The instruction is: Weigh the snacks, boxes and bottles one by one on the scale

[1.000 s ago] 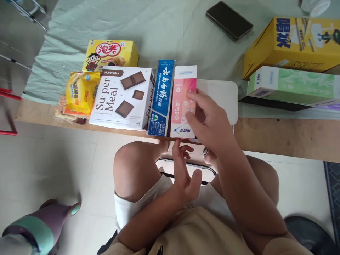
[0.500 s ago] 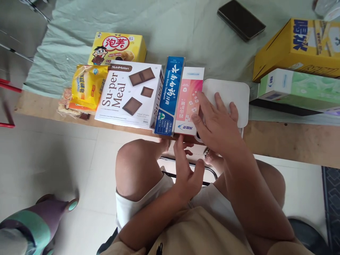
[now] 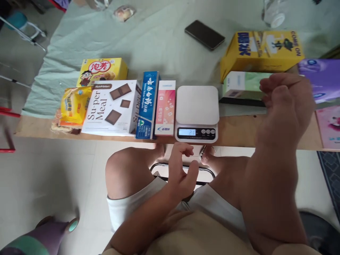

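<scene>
The pale green box (image 3: 245, 85) lies flat on the worktop (image 3: 239, 131), just right of the white kitchen scale (image 3: 197, 113) and in front of the big yellow carton (image 3: 261, 49). The right hand (image 3: 288, 106) hangs in the air over the green box's right end, its grip loose and open, fingers curled and holding nothing; whether a fingertip touches the box cannot be told. The left hand (image 3: 182, 170) sits low, below the scale and off the worktop's near edge, between the knees, its grip also slack and empty. The scale's platform is bare and its display is lit. Just left of the scale stands a pink box (image 3: 165, 108), then a blue box (image 3: 147, 104), then the white Su-per Meal box (image 3: 110, 108), with a yellow snack bag (image 3: 74, 106) furthest left. Behind the scale, well apart, a dark phone (image 3: 204, 34) lies on the pale green cloth (image 3: 159, 39). Right of the green box lie a purple pack (image 3: 322, 76) and a pink pack (image 3: 330, 125).
</scene>
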The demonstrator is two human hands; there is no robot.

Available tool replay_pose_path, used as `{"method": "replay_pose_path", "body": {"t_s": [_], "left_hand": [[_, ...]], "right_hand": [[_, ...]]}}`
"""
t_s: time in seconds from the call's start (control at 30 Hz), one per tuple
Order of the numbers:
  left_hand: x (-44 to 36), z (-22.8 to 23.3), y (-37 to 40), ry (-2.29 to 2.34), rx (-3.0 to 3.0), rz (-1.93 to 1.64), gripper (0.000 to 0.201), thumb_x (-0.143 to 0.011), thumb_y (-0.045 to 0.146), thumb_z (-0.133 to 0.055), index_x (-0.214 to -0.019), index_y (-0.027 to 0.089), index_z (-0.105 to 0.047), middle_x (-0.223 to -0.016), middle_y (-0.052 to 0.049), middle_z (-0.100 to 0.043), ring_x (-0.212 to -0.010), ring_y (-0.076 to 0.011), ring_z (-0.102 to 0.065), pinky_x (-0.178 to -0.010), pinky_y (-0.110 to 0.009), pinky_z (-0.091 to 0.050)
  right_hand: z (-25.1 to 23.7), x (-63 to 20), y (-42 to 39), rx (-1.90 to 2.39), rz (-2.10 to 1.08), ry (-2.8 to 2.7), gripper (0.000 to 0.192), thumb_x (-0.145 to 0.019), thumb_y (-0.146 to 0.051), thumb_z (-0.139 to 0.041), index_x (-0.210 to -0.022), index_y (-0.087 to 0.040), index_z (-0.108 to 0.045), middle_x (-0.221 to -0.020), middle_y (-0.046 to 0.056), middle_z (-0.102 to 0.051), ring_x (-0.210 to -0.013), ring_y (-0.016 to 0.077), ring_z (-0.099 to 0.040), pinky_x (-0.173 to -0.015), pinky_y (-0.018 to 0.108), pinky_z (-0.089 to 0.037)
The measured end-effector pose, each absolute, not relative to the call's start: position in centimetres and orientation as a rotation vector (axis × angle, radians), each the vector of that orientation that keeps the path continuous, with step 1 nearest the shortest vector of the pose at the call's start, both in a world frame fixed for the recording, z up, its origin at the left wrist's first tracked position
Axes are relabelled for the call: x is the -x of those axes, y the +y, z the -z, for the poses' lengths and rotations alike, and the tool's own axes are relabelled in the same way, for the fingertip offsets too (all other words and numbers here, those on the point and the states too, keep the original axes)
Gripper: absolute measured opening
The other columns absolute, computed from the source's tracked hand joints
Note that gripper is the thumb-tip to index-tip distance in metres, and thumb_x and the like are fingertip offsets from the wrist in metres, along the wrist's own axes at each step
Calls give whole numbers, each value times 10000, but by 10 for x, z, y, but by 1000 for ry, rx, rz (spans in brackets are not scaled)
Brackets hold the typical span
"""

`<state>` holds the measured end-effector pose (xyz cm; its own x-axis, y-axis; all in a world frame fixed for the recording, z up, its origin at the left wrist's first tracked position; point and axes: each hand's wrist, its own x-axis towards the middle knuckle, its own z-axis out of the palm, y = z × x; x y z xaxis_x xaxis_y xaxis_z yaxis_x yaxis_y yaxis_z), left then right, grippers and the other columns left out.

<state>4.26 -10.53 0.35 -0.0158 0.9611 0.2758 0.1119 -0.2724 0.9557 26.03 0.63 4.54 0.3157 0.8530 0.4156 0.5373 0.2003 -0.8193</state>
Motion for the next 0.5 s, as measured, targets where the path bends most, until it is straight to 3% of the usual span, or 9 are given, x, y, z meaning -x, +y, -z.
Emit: {"method": "replay_pose_path", "body": {"t_s": [0.1, 0.2, 0.3, 0.4, 0.5], "left_hand": [[-70, -24, -80, 1130, -1534, -1290, 202, -957, 190, -580, -1151, 237, -610, -1063, -63, -654, -981, -203, -623, -878, -364, -522], [-99, -37, -33, 1151, -1534, -1233, 276, -935, 231, -630, -1211, 231, -632, -1234, -89, -675, -1200, -257, -648, -1085, -444, -514], [-120, -43, 27, 1280, -1349, -1206, 376, -868, 265, -797, -1210, 227, -645, -1331, -78, -659, -1422, -316, -575, -1284, -503, -402], [-131, -42, 75, 1387, -1195, -1144, 289, -974, 262, -716, -1247, 214, -634, -1368, -80, -637, -1479, -348, -549, -1304, -574, -371], [-139, -38, 93, 1393, -1119, -1122, 327, -984, 320, -712, -1288, 247, -617, -1449, -80, -632, -1498, -335, -551, -1334, -572, -369]], "right_hand": [[-31, -288, 6, 1509, -331, -1155, 227, -961, -412, -550, -1111, -295, -674, -1158, 96, -724, -1156, 310, -706, -1079, 565, -574], [-15, -304, 2, 1646, -262, -1148, 275, -954, -411, -565, -1190, -290, -639, -1249, 99, -689, -1210, 299, -679, -1081, 565, -572], [0, -318, 6, 1741, -104, -1110, 364, -955, -370, -538, -1310, -294, -561, -1350, 109, -615, -1288, 293, -638, -1102, 589, -566], [12, -333, 17, 1777, -51, -1092, 467, -950, -318, -516, -1413, -279, -474, -1428, 138, -562, -1344, 288, -613, -1174, 603, -526], [17, -345, 26, 1754, -221, -1067, 548, -951, -297, -490, -1489, -286, -385, -1459, 132, -572, -1373, 271, -604, -1209, 580, -509]]}}
